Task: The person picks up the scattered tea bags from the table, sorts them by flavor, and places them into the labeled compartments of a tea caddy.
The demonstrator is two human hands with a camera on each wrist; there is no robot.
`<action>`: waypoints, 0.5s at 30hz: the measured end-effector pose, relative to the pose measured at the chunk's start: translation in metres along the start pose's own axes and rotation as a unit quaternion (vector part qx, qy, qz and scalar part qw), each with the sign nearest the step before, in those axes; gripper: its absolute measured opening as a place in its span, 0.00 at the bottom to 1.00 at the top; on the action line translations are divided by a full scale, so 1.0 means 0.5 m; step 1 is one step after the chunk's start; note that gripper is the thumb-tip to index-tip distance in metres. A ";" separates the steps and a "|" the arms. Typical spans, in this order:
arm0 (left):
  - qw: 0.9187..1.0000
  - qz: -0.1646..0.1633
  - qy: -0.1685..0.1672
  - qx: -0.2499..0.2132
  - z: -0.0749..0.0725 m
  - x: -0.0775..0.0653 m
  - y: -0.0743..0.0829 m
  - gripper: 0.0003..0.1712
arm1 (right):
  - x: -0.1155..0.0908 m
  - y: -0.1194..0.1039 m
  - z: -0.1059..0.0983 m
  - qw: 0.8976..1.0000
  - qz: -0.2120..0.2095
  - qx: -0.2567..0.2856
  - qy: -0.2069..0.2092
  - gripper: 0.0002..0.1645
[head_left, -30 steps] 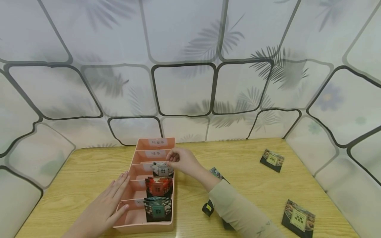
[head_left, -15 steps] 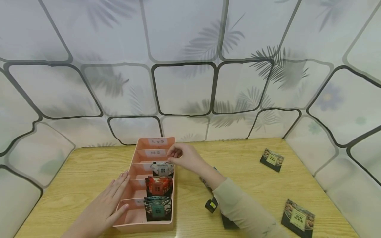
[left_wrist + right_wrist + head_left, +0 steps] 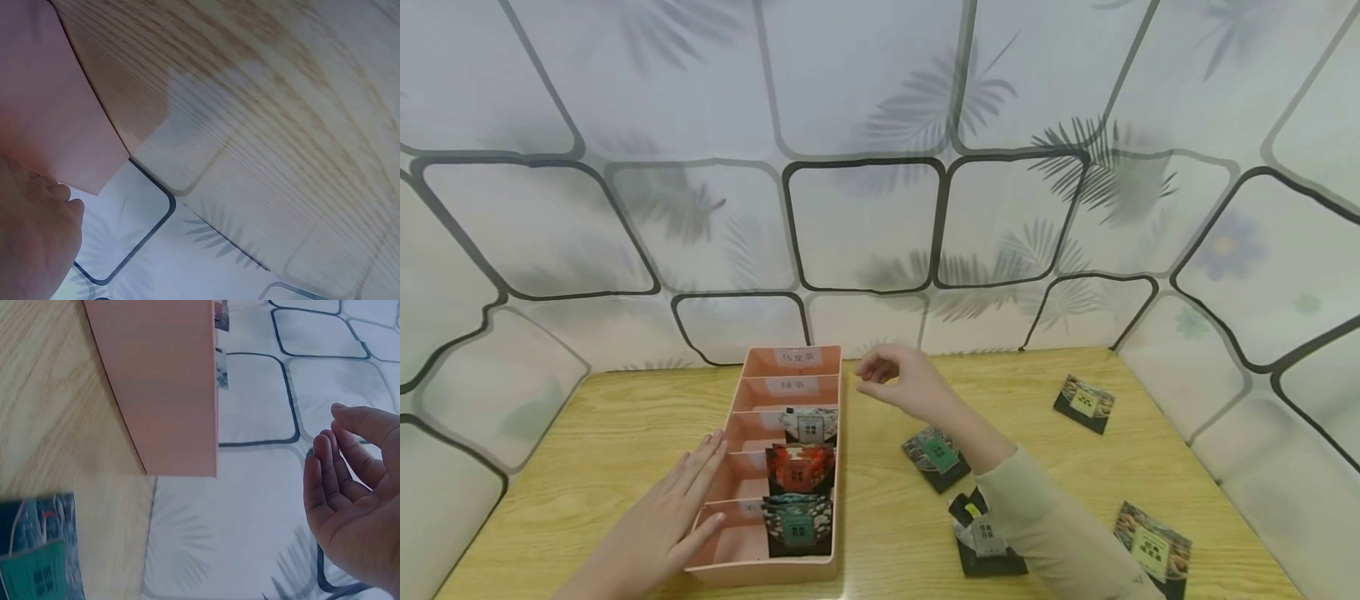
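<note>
A long pink box (image 3: 760, 571) with dividers and paper labels stands on the wooden table. In its three nearer compartments stand tea sachets: a silver-grey one (image 3: 810, 427) farthest, red ones (image 3: 801, 469) in the middle and green ones (image 3: 799, 527) nearest. My left hand (image 3: 658, 517) rests along the box's left wall with fingers extended; the left wrist view shows it at the wall's top edge. To the right of the box's far end, my right hand (image 3: 910, 382) is in the air, apart from the box. Its fingers curve loosely, and nothing shows between them.
On the table right of the box lie a green-labelled sachet (image 3: 936, 457) and a grey-labelled sachet (image 3: 988, 546), partly under the right forearm. Farther right lie two yellow-labelled sachets, one back (image 3: 1085, 403) and one front (image 3: 1152, 547). A patterned curtain (image 3: 865, 225) encloses the table's back and sides.
My right hand has drawn away from the silver-grey sachet's compartment, moving right and back. Its forearm now uncovers more of the green-labelled and grey-labelled sachets. The left hand has stayed put.
</note>
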State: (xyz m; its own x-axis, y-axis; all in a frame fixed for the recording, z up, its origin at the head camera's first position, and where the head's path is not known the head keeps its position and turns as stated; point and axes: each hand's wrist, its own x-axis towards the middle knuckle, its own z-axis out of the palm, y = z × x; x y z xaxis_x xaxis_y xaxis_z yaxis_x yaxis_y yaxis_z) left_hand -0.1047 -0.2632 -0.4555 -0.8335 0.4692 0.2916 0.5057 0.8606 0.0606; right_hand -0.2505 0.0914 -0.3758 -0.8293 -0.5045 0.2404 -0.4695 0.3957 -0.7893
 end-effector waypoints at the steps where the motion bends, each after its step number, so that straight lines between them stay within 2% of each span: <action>1: 1.000 0.000 -0.001 0.000 0.000 0.000 0.000 0.46 | -0.005 0.001 -0.008 1.000 -0.003 0.001 0.003 0.10; 4: 1.000 0.000 -0.003 -0.001 0.000 0.000 -0.001 0.46 | -0.018 0.005 -0.030 1.000 -0.013 0.004 0.007 0.10; 15: 1.000 0.007 0.001 0.000 0.001 0.000 -0.002 0.46 | -0.079 0.008 -0.097 1.000 -0.008 -0.001 0.018 0.10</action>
State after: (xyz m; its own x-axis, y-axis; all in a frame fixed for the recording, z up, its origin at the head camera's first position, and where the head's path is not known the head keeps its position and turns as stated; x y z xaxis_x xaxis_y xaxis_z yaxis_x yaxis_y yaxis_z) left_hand -0.1054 -0.2641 -0.4559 -0.8257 0.4808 0.2950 0.5174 0.8539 0.0568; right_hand -0.2346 0.1503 -0.3610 -0.8316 -0.4832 0.2738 -0.4838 0.3884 -0.7843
